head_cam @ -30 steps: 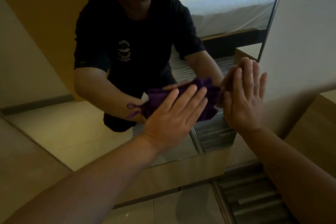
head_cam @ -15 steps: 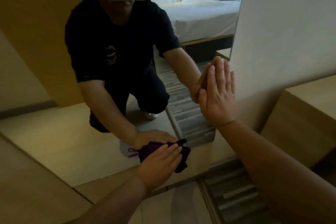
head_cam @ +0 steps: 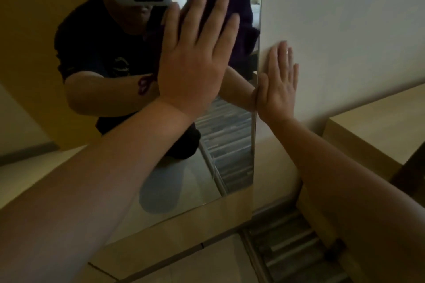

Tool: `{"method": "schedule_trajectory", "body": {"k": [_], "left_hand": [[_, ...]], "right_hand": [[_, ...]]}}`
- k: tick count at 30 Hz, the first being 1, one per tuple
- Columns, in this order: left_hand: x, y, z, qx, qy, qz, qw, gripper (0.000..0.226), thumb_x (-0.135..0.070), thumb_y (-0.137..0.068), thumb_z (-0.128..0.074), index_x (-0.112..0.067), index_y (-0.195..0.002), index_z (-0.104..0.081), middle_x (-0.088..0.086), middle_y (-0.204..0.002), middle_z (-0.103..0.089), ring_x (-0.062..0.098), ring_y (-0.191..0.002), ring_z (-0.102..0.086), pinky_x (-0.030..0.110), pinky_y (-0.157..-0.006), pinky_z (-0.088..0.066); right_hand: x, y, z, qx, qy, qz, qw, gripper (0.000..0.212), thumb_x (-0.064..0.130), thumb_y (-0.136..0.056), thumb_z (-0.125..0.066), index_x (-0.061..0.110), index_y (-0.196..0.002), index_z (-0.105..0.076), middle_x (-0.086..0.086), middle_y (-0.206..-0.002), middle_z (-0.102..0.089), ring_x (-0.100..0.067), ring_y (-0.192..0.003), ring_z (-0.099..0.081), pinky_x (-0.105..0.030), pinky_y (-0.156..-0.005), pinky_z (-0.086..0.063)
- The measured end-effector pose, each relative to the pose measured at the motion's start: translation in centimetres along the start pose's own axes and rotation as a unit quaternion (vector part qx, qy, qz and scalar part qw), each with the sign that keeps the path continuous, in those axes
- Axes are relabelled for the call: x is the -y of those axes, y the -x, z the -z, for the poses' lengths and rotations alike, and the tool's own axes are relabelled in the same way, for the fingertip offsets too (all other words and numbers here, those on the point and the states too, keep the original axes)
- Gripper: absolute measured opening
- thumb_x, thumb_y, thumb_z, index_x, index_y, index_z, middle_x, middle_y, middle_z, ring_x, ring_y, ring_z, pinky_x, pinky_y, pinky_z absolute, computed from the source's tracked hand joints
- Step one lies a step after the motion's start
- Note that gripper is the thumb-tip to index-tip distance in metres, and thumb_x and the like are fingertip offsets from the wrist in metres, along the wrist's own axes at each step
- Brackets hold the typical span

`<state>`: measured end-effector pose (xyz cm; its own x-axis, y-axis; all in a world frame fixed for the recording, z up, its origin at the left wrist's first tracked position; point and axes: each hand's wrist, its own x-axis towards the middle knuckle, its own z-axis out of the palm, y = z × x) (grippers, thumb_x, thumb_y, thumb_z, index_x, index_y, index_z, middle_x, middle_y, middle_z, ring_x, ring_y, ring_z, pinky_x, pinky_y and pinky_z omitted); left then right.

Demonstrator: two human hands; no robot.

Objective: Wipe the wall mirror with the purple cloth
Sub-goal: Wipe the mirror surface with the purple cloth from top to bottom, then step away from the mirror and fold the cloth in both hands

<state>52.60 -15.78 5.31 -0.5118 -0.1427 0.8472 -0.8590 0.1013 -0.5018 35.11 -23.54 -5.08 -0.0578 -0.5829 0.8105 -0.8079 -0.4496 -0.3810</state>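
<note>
Left hand [head_cam: 195,60] pressing purple cloth [head_cam: 241,14] flat on wall mirror [head_cam: 69,167], near its upper right edge.

Left fingers spread, palm flat over cloth (cloth looks dark, blurred; loop tag only seen in the reflection). Right hand [head_cam: 279,85] open, fingers together, flat on white wall [head_cam: 345,30] just beside the mirror's right edge, thumb at the edge.

We see a pale plaster wall [head_cam: 345,30] on the right, with a light wooden cabinet [head_cam: 372,128] against it. Below lie beige floor tiles [head_cam: 184,266] and a grey striped carpet [head_cam: 299,248]. The room is dim.
</note>
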Motion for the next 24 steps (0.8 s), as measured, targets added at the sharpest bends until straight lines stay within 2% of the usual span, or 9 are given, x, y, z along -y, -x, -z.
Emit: {"method": "schedule_trajectory", "body": {"k": [2, 4, 7, 10, 14, 16, 18, 21, 24], "left_hand": [[-1.0, 1.1, -1.0, 0.042, -0.033, -0.018, 0.998, 0.041, -0.021, -0.11, -0.031, -0.013, -0.148, -0.044, 0.014, -0.152, -0.041, 0.037, -0.139, -0.039, 0.056, -0.112, -0.034], [-3.1, 3.7, -1.7, 0.082, -0.008, -0.045, 0.996, 0.045, -0.023, -0.11, -0.026, -0.008, -0.152, -0.034, 0.017, -0.156, -0.032, 0.039, -0.143, -0.03, 0.056, -0.116, -0.027], [-7.5, 11.8, -2.8, 0.151, 0.04, -0.127, 0.979, 0.049, -0.021, -0.108, -0.028, -0.002, -0.153, -0.027, 0.021, -0.158, -0.025, 0.041, -0.146, -0.023, 0.055, -0.118, -0.021], [-11.9, 22.3, -3.4, 0.245, 0.028, -0.253, 0.936, 0.054, -0.018, -0.101, -0.036, -0.003, -0.152, -0.029, 0.022, -0.16, -0.02, 0.042, -0.148, -0.014, 0.054, -0.12, -0.009], [-14.8, 30.6, -3.3, 0.378, 0.022, -0.397, 0.836, 0.051, -0.022, -0.099, -0.029, -0.009, -0.146, -0.047, 0.013, -0.157, -0.033, 0.036, -0.146, -0.025, 0.059, -0.119, 0.007], [-15.1, 32.3, -3.3, 0.408, 0.032, -0.432, 0.804, 0.05, -0.031, -0.1, -0.038, -0.01, -0.144, -0.049, 0.012, -0.155, -0.037, 0.034, -0.146, -0.028, 0.06, -0.117, 0.01], [-15.2, 32.9, -3.1, 0.422, 0.048, -0.432, 0.796, 0.049, -0.033, -0.099, -0.042, -0.01, -0.142, -0.051, 0.011, -0.152, -0.042, 0.032, -0.144, -0.033, 0.058, -0.117, 0.005], [-14.6, 31.0, -2.1, 0.466, 0.12, -0.381, 0.789, 0.044, -0.034, -0.096, -0.047, -0.018, -0.134, -0.062, 0.004, -0.141, -0.056, 0.023, -0.134, -0.049, 0.048, -0.119, -0.015], [-14.8, 30.6, -0.2, 0.509, 0.194, -0.296, 0.784, 0.043, -0.03, -0.089, -0.04, -0.026, -0.119, -0.071, -0.004, -0.123, -0.068, 0.015, -0.113, -0.064, 0.034, -0.106, -0.043]], "right_hand": [[-1.3, 0.2, -1.1, -0.02, 0.026, 0.032, 0.999, 0.056, 0.034, -0.107, -0.02, 0.007, -0.156, -0.011, -0.02, -0.163, -0.009, -0.033, -0.151, -0.003, -0.049, -0.123, -0.002], [-2.2, 0.2, -2.1, -0.071, 0.041, 0.069, 0.994, 0.057, 0.036, -0.107, -0.024, 0.002, -0.152, -0.019, -0.029, -0.157, -0.021, -0.037, -0.149, -0.01, -0.053, -0.12, -0.009], [-3.1, 0.0, -3.2, -0.112, 0.044, 0.101, 0.988, 0.056, 0.037, -0.107, -0.024, 0.002, -0.15, -0.021, -0.033, -0.153, -0.026, -0.031, -0.148, -0.008, -0.054, -0.119, -0.009], [-3.8, -0.2, -3.8, -0.129, 0.041, 0.11, 0.985, 0.059, 0.041, -0.106, -0.012, 0.003, -0.15, -0.019, -0.03, -0.154, -0.025, -0.026, -0.145, -0.005, -0.053, -0.119, -0.008], [-4.3, -0.4, -4.1, -0.165, 0.034, 0.124, 0.978, 0.057, 0.041, -0.105, -0.013, 0.004, -0.147, -0.023, -0.032, -0.15, -0.032, -0.028, -0.144, -0.013, -0.057, -0.117, -0.015], [-4.1, -0.3, -4.1, -0.175, 0.04, 0.124, 0.976, 0.056, 0.041, -0.105, -0.013, 0.004, -0.146, -0.024, -0.033, -0.149, -0.034, -0.027, -0.143, -0.015, -0.058, -0.117, -0.016], [-4.1, -0.4, -4.0, -0.164, 0.03, 0.121, 0.979, 0.057, 0.042, -0.105, -0.013, 0.005, -0.147, -0.023, -0.032, -0.15, -0.033, -0.026, -0.144, -0.014, -0.057, -0.118, -0.015], [-3.9, -0.4, -3.7, -0.15, 0.047, 0.111, 0.981, 0.057, 0.042, -0.105, -0.013, 0.006, -0.149, -0.022, -0.03, -0.152, -0.031, -0.025, -0.145, -0.012, -0.054, -0.119, -0.013], [-3.4, -0.3, -3.3, -0.135, 0.057, 0.111, 0.983, 0.058, 0.042, -0.105, -0.013, 0.007, -0.15, -0.019, -0.027, -0.154, -0.029, -0.025, -0.146, -0.01, -0.052, -0.12, -0.009]]}}
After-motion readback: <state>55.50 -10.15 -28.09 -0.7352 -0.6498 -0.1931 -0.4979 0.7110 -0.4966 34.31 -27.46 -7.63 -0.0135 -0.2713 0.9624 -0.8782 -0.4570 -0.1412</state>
